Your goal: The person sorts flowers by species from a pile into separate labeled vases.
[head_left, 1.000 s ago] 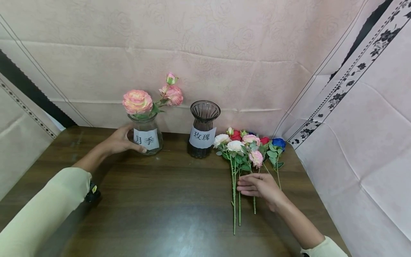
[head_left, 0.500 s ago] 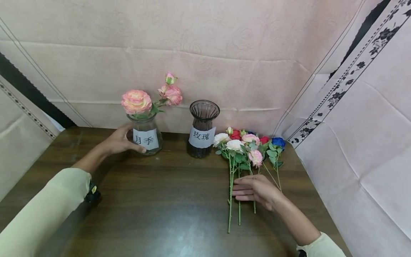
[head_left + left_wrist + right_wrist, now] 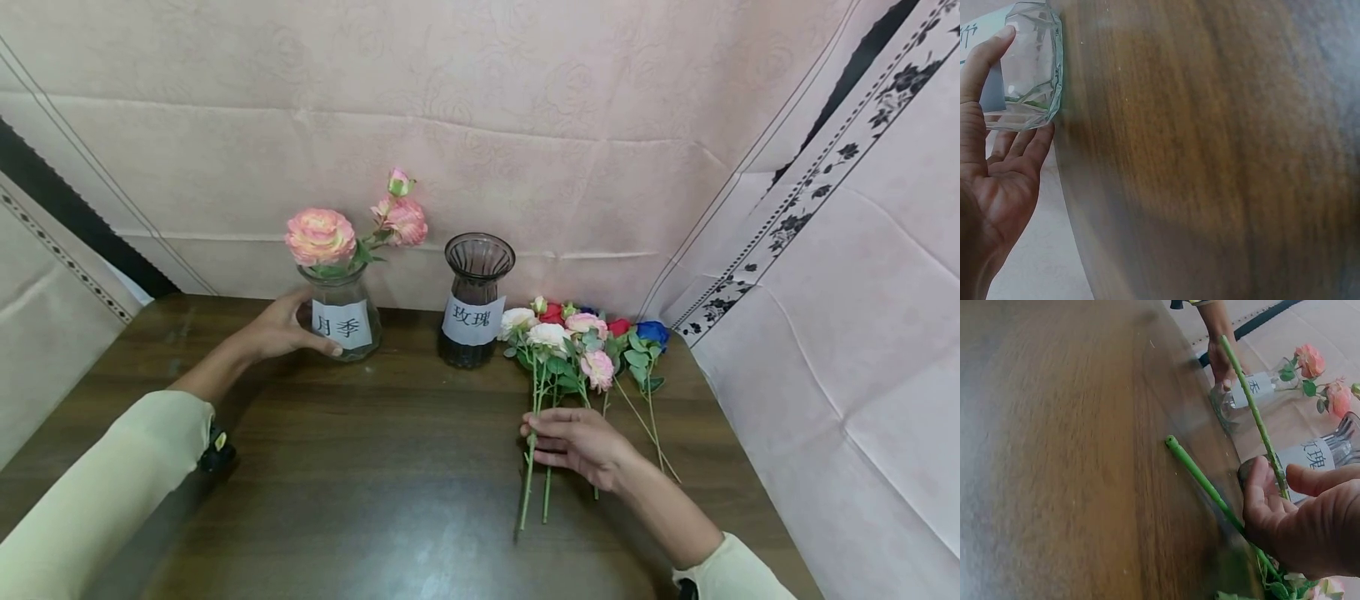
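Observation:
My left hand (image 3: pixel 281 332) holds a clear glass vase (image 3: pixel 330 292) at its left side, thumb on the white label, other fingers behind. A large pink-yellow flower (image 3: pixel 320 237) and a pink flower with a bud (image 3: pixel 405 222) stand in it. My right hand (image 3: pixel 577 442) pinches the green stem (image 3: pixel 1254 409) of a white flower (image 3: pixel 550 336) between thumb and fingers; its lower end slants clear of the tabletop in the right wrist view. Another stem (image 3: pixel 1204 481) passes below this hand. The white blooms remain among the flower pile.
A dark glass vase (image 3: pixel 476 258) with a white label stands between the hands. Right of it lie a pale pink flower (image 3: pixel 597 369), red flowers (image 3: pixel 551 314) and a blue flower (image 3: pixel 652 333) on the brown wooden table (image 3: pixel 360 500). A pale cloth (image 3: pixel 525 100) hangs behind.
My right hand has moved left across the stems, from loosely spread fingers to a pinch on the white flower's stem, whose lower end has swung left. The left hand and its vase stay put.

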{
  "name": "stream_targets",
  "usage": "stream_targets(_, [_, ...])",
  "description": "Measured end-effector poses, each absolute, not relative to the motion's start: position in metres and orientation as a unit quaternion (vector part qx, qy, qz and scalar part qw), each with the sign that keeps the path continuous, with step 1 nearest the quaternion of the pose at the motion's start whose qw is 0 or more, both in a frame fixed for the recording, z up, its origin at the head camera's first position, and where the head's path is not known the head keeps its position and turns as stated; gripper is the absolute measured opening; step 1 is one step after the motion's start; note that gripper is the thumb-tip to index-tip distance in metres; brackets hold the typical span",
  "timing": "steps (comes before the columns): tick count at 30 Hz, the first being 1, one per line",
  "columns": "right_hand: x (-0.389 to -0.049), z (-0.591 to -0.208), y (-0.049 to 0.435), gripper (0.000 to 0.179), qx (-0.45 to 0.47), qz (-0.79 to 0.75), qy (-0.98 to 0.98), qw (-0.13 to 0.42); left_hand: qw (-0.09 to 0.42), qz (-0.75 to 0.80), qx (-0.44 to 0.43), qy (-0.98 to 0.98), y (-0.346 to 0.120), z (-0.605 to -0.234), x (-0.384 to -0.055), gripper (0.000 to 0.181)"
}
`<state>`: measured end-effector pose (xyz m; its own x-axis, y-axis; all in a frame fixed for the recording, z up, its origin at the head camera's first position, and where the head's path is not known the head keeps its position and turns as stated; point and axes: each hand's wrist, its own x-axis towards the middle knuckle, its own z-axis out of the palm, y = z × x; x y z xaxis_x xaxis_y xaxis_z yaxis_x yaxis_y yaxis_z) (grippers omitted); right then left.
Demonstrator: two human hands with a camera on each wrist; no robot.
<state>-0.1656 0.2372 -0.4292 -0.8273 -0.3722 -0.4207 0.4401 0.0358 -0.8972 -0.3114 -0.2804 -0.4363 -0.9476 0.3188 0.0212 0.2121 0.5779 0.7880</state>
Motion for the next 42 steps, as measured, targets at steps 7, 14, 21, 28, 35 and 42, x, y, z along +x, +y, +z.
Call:
stream_targets(7, [-0.169, -0.430, 0.227, 0.038, 0.031, -0.710, 0.638, 0.297, 0.063, 0.436, 0.147, 0.886, -0.281, -0.436, -0.312, 0.099])
stream_targets(14, [-0.174, -0.435, 0.219, 0.048, 0.038, -0.731, 0.612, 0.300, 0.065, 0.438, 0.148, 0.884, -0.281, -0.436, -0.312, 0.101])
stream_targets(21, [-0.177, -0.442, 0.206, 0.044, 0.042, -0.749, 0.601, 0.276, 0.066, 0.436, 0.145, 0.886, -0.282, -0.437, -0.312, 0.102])
stream_targets(28, [-0.172, -0.445, 0.191, 0.039, 0.054, -0.772, 0.589, 0.234, 0.062, 0.438, 0.149, 0.884, -0.282, -0.438, -0.313, 0.101])
stream_targets(35, [-0.169, -0.446, 0.179, 0.039, 0.084, -0.793, 0.578, 0.175, 0.062, 0.443, 0.150, 0.881, -0.282, -0.438, -0.313, 0.100])
stream_targets(42, [-0.176, -0.448, 0.171, 0.040, 0.086, -0.825, 0.550, 0.100, 0.061, 0.442, 0.153, 0.882, -0.281, -0.438, -0.312, 0.101])
